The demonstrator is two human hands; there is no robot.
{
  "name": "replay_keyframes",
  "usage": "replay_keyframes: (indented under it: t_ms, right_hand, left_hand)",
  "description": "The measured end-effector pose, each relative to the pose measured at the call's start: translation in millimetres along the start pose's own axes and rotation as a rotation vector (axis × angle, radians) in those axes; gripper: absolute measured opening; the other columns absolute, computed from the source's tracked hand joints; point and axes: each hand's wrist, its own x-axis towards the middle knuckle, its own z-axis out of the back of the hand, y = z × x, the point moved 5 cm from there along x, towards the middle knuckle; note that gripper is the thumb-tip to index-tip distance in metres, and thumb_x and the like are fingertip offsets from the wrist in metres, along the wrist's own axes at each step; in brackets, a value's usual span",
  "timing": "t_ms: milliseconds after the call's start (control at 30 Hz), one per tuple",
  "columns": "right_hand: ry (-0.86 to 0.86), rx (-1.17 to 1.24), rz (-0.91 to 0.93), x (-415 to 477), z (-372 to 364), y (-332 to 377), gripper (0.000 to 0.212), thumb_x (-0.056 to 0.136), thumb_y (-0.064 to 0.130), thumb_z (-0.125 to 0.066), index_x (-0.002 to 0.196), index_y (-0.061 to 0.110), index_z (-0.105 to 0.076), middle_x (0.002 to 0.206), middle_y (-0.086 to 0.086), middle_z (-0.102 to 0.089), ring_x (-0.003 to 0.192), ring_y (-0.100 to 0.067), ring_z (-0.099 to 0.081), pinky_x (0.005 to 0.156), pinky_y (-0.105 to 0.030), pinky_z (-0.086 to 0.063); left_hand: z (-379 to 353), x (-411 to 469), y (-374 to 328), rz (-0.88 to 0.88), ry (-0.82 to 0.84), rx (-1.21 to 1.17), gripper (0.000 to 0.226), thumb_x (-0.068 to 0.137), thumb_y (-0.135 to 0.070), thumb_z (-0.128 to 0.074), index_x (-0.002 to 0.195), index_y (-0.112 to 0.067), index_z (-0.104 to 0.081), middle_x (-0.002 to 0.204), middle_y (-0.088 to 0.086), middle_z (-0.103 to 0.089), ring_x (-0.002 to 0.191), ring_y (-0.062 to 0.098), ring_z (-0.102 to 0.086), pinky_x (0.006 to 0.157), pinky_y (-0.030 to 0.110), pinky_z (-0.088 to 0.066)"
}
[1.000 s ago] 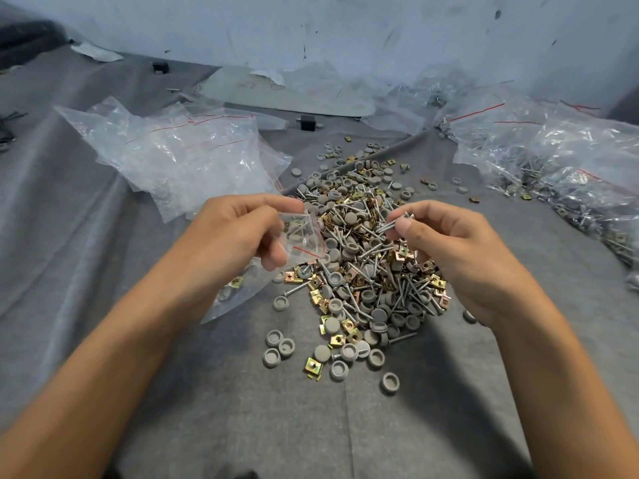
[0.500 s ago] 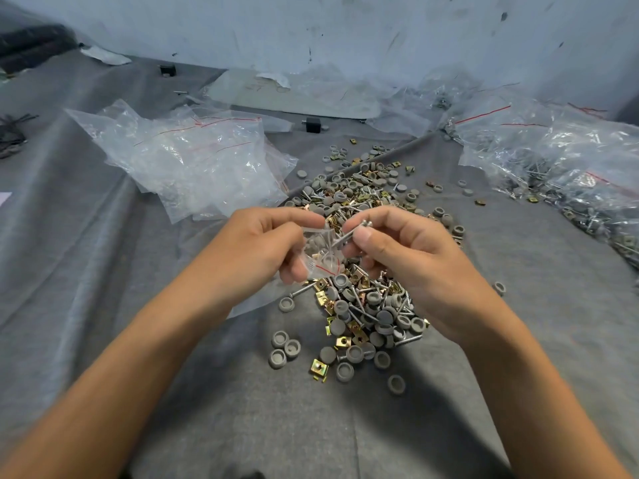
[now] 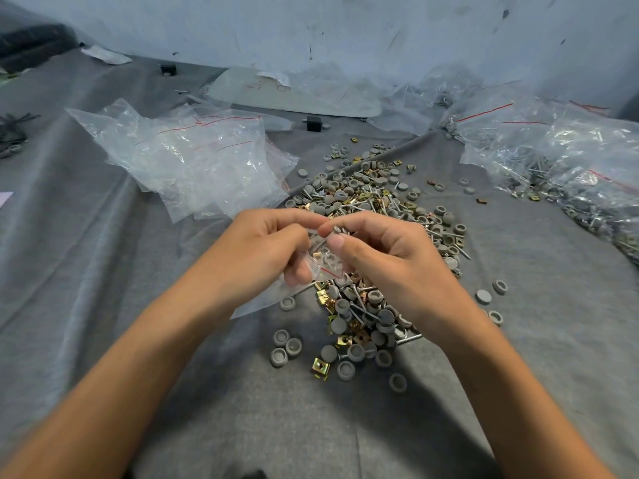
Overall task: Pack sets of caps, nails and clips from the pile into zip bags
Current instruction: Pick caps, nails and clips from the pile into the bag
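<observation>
A pile (image 3: pixel 368 202) of grey caps, silver nails and brass clips lies on the grey cloth in the middle. Above its near half, my left hand (image 3: pixel 262 250) holds a small clear zip bag (image 3: pixel 321 262) by its mouth; the bag hangs down to the left under the hand. My right hand (image 3: pixel 383 257) pinches nails (image 3: pixel 334 230) between thumb and forefinger, their points going down into the bag's mouth. The two hands touch at the fingertips. Parts inside the bag show faintly.
A heap of empty zip bags (image 3: pixel 193 160) lies at the left. Filled zip bags (image 3: pixel 570 167) are heaped at the right. A flat grey panel (image 3: pixel 294 95) rests by the back wall. Loose caps (image 3: pixel 287 345) are scattered in front of the pile.
My right hand has come left from over the pile with the nails to the bag's mouth. The left hand with the bag has stayed roughly in place.
</observation>
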Motion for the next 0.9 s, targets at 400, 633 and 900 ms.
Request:
replay_keyframes:
  t_ms: [400,633,900]
  right_hand:
    - [0.011,-0.324,0.031,0,1,-8,0.035,0.088,0.042,-0.069,0.119,0.029,-0.076,0.087,0.025,-0.070,0.086,0.006,-0.066,0.078,-0.014,-0.047]
    - [-0.250,-0.143,0.027,-5,58,-5,0.013,0.098,0.021,-0.068,0.106,0.021,-0.078,0.065,0.019,-0.062,0.059,0.003,-0.048,0.055,-0.010,-0.038]
    - [-0.110,-0.763,-0.259,-11,74,-28,0.019,0.087,0.049,-0.074,0.079,0.032,-0.073,0.068,0.021,-0.067,0.070,-0.002,-0.060,0.065,-0.030,-0.042]
  left_hand:
    - [0,1,0,0.023,-0.025,-0.025,0.039,0.092,0.000,-0.046,0.106,-0.022,-0.075,0.054,0.007,-0.062,0.054,0.012,-0.057,0.060,0.016,-0.050]
    - [8,3,4,0.015,-0.068,-0.060,0.038,0.077,-0.018,-0.050,0.100,-0.027,-0.078,0.057,0.008,-0.064,0.053,0.012,-0.056,0.056,0.016,-0.048]
    - [13,5,6,0.000,-0.087,-0.035,0.038,0.076,-0.021,-0.051,0.099,-0.035,-0.078,0.058,0.007,-0.065,0.055,0.013,-0.055,0.063,0.033,-0.043]
